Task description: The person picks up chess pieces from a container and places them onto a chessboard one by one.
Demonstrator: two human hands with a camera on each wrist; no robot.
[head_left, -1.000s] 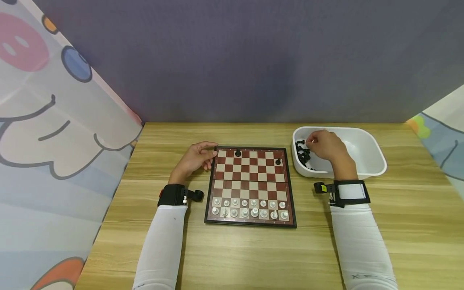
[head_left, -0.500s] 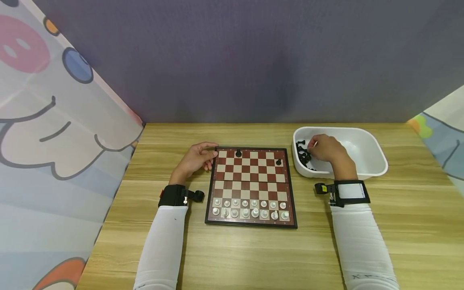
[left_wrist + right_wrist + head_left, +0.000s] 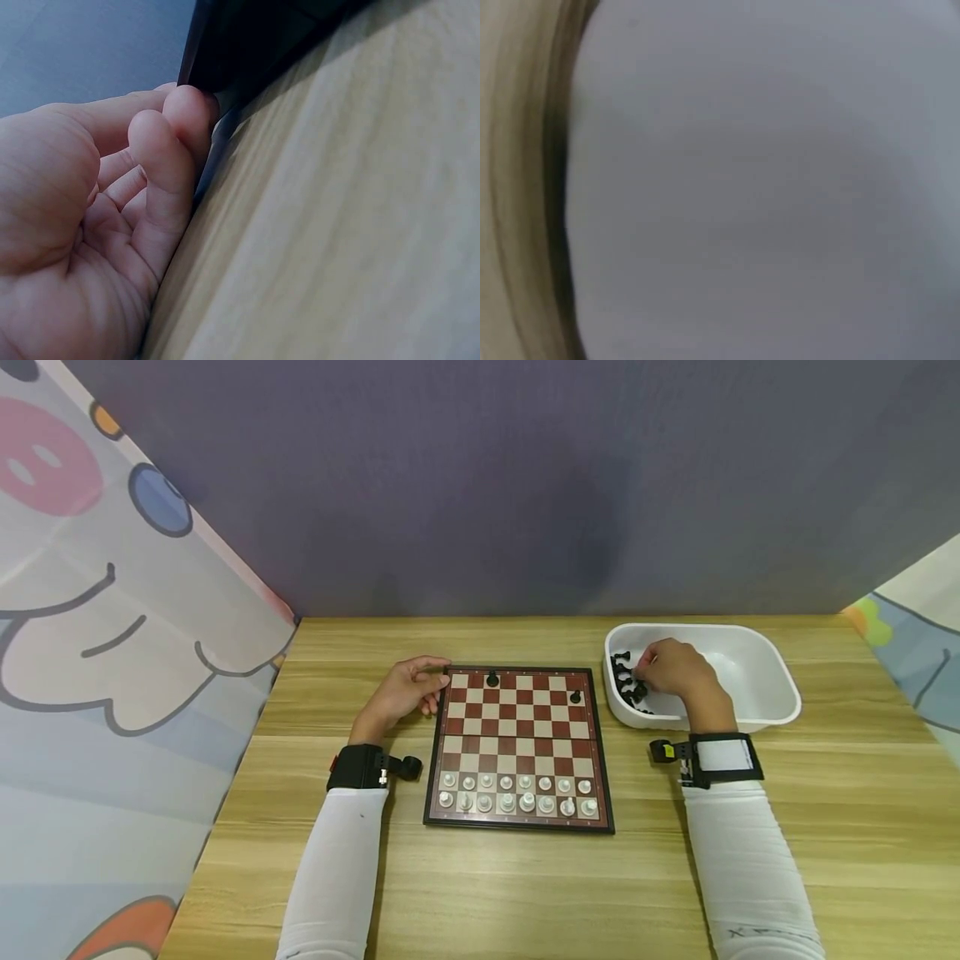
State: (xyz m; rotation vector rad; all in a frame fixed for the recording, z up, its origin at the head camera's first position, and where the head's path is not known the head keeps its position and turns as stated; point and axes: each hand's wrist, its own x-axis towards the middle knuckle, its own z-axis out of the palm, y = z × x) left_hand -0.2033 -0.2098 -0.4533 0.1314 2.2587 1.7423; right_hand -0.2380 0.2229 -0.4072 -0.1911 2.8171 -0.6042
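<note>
A chessboard (image 3: 536, 723) lies on the table with its far left corner in my left hand (image 3: 401, 693), thumb on top. The left wrist view shows that hand's curled fingers (image 3: 161, 161) at the dark board edge (image 3: 247, 52). White chess pieces (image 3: 527, 802) stand in two rows on the near side. A black chess piece (image 3: 492, 679) is on the far row, and a black pawn (image 3: 575, 697) one row nearer, to the right. My right hand (image 3: 678, 672) reaches into a white tub (image 3: 757, 677), fingertips bent down at the black pieces (image 3: 625, 681); I cannot tell whether it holds one.
The tub stands right of the board, and its outer wall (image 3: 742, 187) fills the right wrist view. A grey panel (image 3: 480, 485) rises behind the wooden table (image 3: 510, 893). Cartoon-print cloth (image 3: 135, 635) borders the left side.
My right hand has moved slightly down and toward the black pieces in the tub, its fingertips shifting among them. The left hand stays at the board's corner.
</note>
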